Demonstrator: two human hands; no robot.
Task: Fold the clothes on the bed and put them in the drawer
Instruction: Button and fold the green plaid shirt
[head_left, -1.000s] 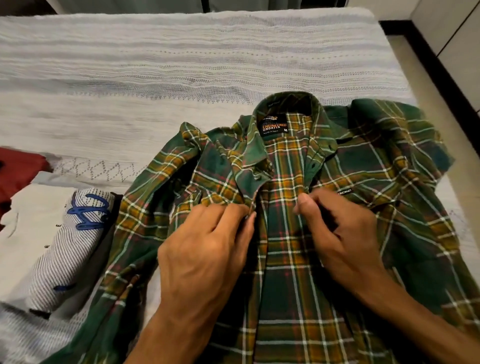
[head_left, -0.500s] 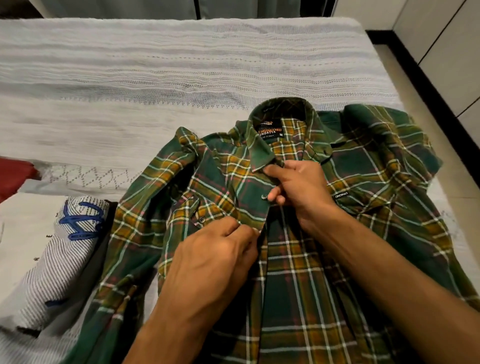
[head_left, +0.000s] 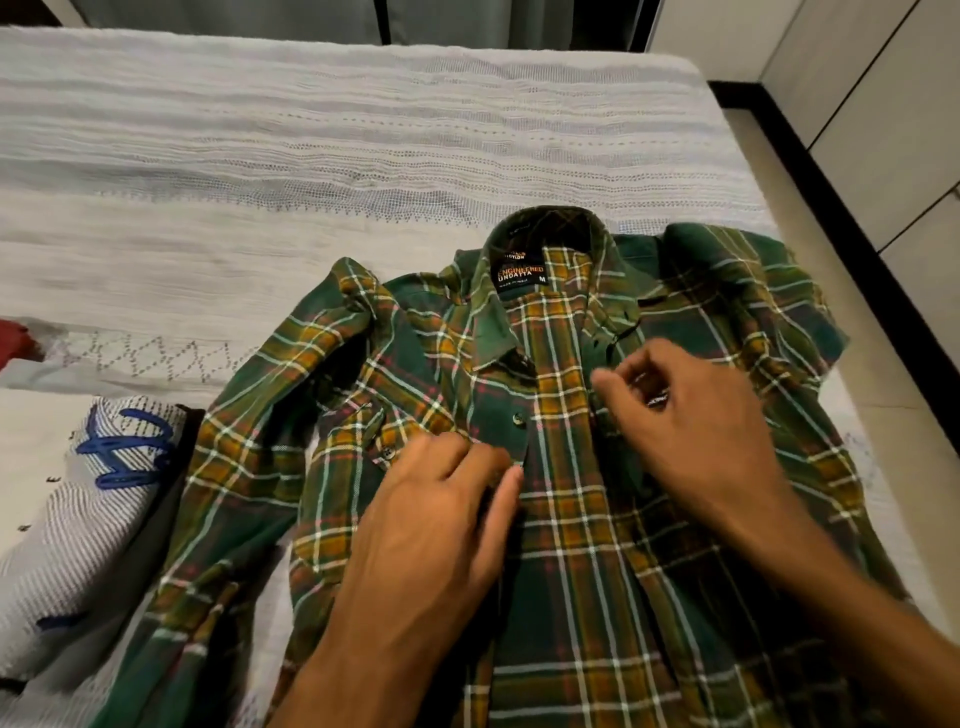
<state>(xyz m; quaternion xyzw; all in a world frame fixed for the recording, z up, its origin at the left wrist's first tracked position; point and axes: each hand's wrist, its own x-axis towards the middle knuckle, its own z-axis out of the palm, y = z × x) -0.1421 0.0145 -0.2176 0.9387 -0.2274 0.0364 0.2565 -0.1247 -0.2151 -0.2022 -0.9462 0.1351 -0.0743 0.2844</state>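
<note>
plaid shirt (head_left: 571, 467) lies front-up, open, on the near right of the bed (head_left: 311, 156). left hand (head_left: 441, 530) pinches the button placket flat; right hand (head_left: 691, 415), fingers loosely curled and holding nothing, hovers over the opposite edge, probably to button it.

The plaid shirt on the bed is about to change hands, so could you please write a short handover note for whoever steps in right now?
Left hand: fingers curled on the left front edge of the plaid shirt, just below a button.
Right hand: hovers over the right front edge, fingers loosely curled; whether it has a grip on cloth is unclear.
Shirt: lies face up on the bed, front open, collar away from the person.
Striped garment: at the left, unfolded.
Done: shirt laid out.
Left: close the front, fold everything, put it in the drawer, which is not in view.
</note>
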